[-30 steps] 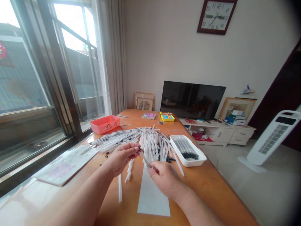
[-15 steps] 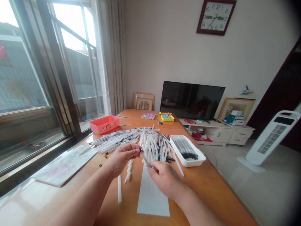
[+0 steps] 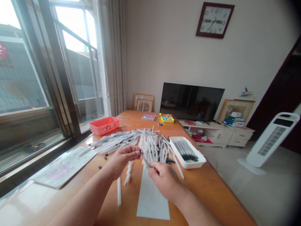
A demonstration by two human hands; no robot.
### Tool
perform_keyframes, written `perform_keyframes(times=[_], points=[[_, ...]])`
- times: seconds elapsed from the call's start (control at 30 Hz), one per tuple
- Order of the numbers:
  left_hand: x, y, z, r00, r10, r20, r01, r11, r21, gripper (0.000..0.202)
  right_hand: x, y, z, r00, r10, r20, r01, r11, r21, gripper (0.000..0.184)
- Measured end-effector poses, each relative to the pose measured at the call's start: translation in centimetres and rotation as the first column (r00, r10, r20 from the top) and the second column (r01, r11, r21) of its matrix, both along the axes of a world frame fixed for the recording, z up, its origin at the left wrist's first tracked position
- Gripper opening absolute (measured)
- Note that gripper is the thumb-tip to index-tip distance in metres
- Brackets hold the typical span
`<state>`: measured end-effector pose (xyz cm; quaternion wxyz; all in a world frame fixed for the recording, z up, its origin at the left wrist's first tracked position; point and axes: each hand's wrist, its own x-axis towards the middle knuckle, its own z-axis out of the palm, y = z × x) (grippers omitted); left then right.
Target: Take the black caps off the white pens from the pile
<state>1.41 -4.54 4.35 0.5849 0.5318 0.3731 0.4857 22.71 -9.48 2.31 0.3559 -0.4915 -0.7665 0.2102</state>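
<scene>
Between my two hands slants a slim translucent pen [image 3: 145,159]. My left hand [image 3: 127,157] is closed, with thumb and forefinger pinching its upper end. At its lower end my right hand [image 3: 163,179] is closed round the barrel. Under and beyond the hands a big pile of white pen barrels [image 3: 150,146] spreads over the table, with long thin pen pieces [image 3: 115,140] fanned out to the left. Small black caps [image 3: 169,161] lie at the pile's right edge. A sheet of white paper [image 3: 152,201] lies below my right hand.
A white tray [image 3: 199,161] of black-ended pens stands at the right table edge. The red bin [image 3: 104,126] is at the far left. A booklet [image 3: 63,169] lies left, near loose black caps [image 3: 100,167]. A yellow box [image 3: 166,118] and a magazine [image 3: 148,117] lie at the back.
The view has tilted up slightly. Both hands keep nearly the same pose on the pen; the black part that showed at my left fingertips is now mostly covered.
</scene>
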Motion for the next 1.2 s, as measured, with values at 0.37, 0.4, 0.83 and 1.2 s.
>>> perform_keyframes(times=[0.37,0.4,0.83,1.2], points=[[0.1,-0.4,0.4,0.991,-0.042,0.126,0.046,0.998,-0.033,0.023,-0.4,0.4,-0.6,0.843,0.013,-0.537,-0.231,0.911,-0.341,0.029],[0.1,-0.4,0.4,0.991,-0.040,0.125,0.044,0.998,-0.033,0.023,-0.4,0.3,-0.4,0.824,0.010,-0.566,-0.257,0.897,-0.359,0.031],[-0.3,0.0,-0.1,0.984,-0.033,0.173,0.041,0.998,-0.040,0.019,-0.3,0.0,0.6,0.798,-0.023,-0.603,-0.293,0.858,-0.421,0.030],[-0.2,0.1,-0.1,0.987,-0.004,0.159,0.012,0.999,-0.048,0.018,-0.3,0.0,0.7,0.808,-0.036,-0.587,-0.281,0.853,-0.440,0.029]])
